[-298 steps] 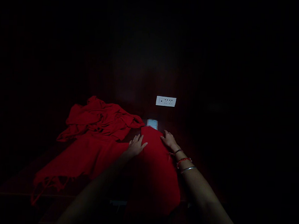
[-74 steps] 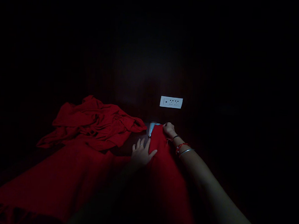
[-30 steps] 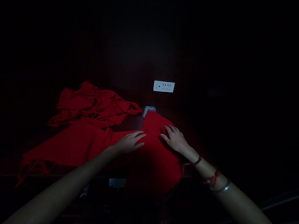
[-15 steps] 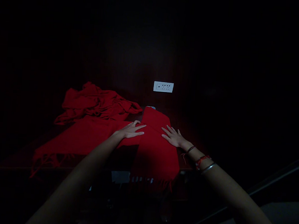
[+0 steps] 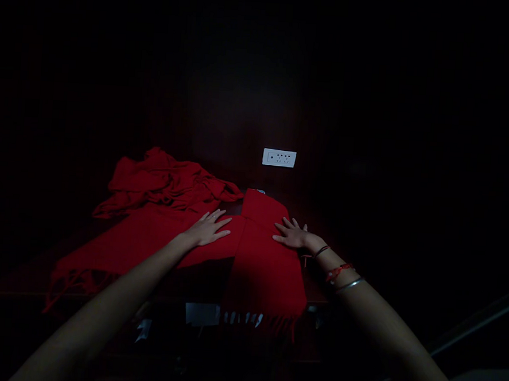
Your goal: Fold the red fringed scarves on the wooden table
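A long red fringed scarf lies bent over a dark table; one band runs toward me and hangs its fringe over the front edge, another stretches off to the left. My left hand lies flat and open on the left band. My right hand, fingers spread, rests flat on the right edge of the near band. Bracelets ring my right wrist.
A crumpled heap of red cloth sits at the back left of the table. A white socket plate is on the dark wall behind. A pale paper scrap shows under the front edge. The room is very dark.
My left hand has slid left along the scarf, away from the fold. My right hand has stayed flat near the fold's right edge. The view has tipped slightly.
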`<move>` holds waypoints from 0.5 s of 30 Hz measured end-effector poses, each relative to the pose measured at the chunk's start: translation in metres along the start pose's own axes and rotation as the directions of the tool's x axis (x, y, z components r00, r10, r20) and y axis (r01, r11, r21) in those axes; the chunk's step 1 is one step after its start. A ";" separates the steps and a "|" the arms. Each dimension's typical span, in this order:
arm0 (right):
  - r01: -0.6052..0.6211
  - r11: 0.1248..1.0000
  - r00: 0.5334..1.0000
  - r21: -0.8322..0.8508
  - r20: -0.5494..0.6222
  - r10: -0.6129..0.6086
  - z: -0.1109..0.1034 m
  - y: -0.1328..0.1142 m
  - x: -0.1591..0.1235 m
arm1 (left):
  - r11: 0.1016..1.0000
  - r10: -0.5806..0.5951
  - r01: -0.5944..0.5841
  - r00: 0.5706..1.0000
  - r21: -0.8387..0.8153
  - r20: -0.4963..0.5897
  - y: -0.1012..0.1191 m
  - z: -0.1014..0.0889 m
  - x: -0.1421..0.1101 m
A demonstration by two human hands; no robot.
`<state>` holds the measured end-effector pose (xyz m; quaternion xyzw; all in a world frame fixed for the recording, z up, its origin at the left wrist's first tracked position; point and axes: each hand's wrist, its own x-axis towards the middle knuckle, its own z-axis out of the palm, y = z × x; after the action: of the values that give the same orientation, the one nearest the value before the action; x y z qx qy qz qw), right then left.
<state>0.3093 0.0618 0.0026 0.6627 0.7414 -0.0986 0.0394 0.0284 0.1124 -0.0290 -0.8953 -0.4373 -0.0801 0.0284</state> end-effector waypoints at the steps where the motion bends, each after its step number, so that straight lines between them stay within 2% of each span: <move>1: 0.042 0.999 0.997 -0.001 -0.057 -0.042 -0.003 -0.007 -0.001 | 1.000 0.011 -0.011 1.000 0.001 -0.003 -0.001 -0.001 -0.004; 3: 0.170 0.985 0.968 -0.006 -0.188 -0.168 -0.003 -0.024 -0.002 | 1.000 0.017 -0.016 0.999 -0.021 0.047 0.000 0.000 -0.011; 4: 0.228 0.974 0.950 -0.013 -0.217 -0.225 0.000 -0.031 -0.003 | 0.999 0.017 -0.014 0.997 -0.035 0.081 0.001 0.000 -0.014; 6: 0.288 0.957 0.939 -0.027 -0.188 -0.288 0.010 -0.041 -0.004 | 0.999 0.012 -0.006 0.992 -0.045 0.124 0.003 0.002 -0.017; 10: 0.272 0.962 0.958 -0.032 -0.088 -0.274 0.029 -0.037 -0.009 | 0.999 0.031 -0.026 0.990 -0.037 0.136 0.001 0.001 -0.022; 13: 0.273 0.961 0.960 -0.032 -0.056 -0.275 0.028 -0.029 -0.014 | 0.999 0.048 -0.045 0.990 -0.027 0.133 0.003 -0.005 -0.023; 15: 0.276 0.961 0.959 -0.028 -0.053 -0.277 0.020 -0.031 -0.015 | 0.994 0.109 -0.108 0.993 -0.015 0.050 0.008 -0.009 -0.019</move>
<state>0.2793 0.0402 -0.0116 0.5547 0.8284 -0.0766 0.0111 0.0219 0.0914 -0.0231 -0.9197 -0.3880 -0.0582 0.0159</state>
